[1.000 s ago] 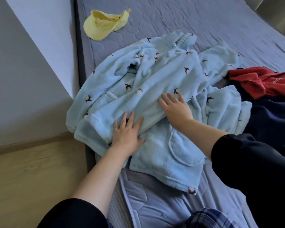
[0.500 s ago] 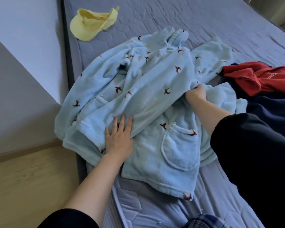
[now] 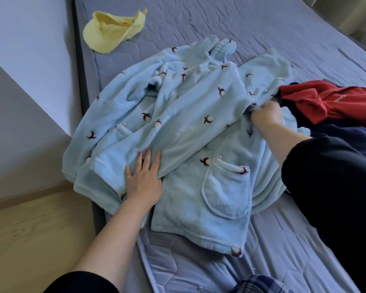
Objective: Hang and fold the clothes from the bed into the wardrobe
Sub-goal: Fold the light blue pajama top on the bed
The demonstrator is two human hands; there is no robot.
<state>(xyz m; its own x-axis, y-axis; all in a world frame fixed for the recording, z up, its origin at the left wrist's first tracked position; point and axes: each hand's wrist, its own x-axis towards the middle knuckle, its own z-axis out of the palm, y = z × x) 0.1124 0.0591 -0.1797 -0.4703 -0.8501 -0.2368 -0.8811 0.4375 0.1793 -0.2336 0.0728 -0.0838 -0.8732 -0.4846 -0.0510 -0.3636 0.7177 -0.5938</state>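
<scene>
While I watch through the head camera, the blue fleece garment lies spread and rumpled across the grey quilted bed. It fills the centre of the frame, and its left portion spills past the mattress edge. I see small dark brown motifs scattered over the fleece. A patch pocket faces up at lower centre, just right of the left hand.

The left hand lies flat at centre left, fingers straight and slightly spread, pressing a folded-over panel of the garment down. Its bare forearm runs to the bottom edge of the frame.

The right hand is at centre right, fingers curled in and gripping a bunch of the fleece at the garment's right side. I cannot make out how much cloth sits inside the fist. Its arm ends in a black sleeve that covers much of the right side of the frame.

Just beyond the right hand, at the right edge, a red garment lies crumpled on top of a navy garment. A yellow cap rests upside down on the bed at the upper left, well apart from the fleece. A wooden floor fills the lower left, with a pale wall above it. A patch of plaid fabric shows at the bottom edge.
</scene>
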